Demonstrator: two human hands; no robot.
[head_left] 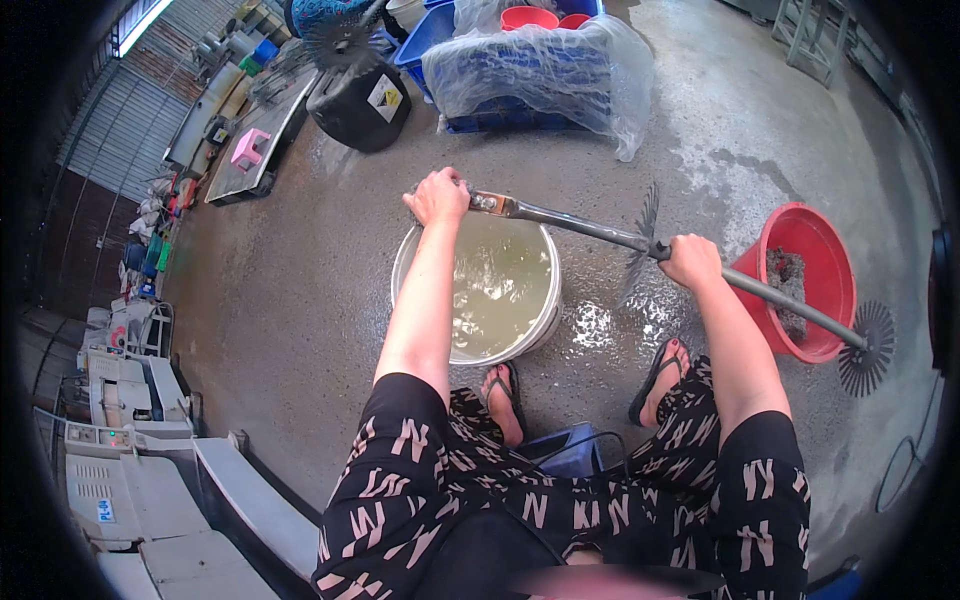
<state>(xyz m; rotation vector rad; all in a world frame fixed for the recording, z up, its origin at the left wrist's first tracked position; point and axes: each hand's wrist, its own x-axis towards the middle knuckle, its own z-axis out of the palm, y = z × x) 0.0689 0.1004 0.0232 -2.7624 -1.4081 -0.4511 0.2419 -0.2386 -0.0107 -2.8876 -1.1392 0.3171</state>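
Note:
A long grey metal shaft (575,222) slants across in front of me, its right end lower. Round spiked discs sit on it: one (641,240) beside my right hand, another (866,350) at the far right end. My left hand (440,197) is closed round the left end, above the rim of a white bucket (553,300) of cloudy greenish water. Close by the fingers shows a rusty brown section; something dark under them cannot be made out. My right hand (692,262) grips the shaft farther along, between the two discs.
A red bucket (765,235) with a grey clump inside stands right, under the shaft. Behind are a blue crate (500,115) draped in clear plastic and a black jerrycan (360,110) near another spiked disc (342,42). Grey machines (140,500) line the left; the floor (300,270) is wet.

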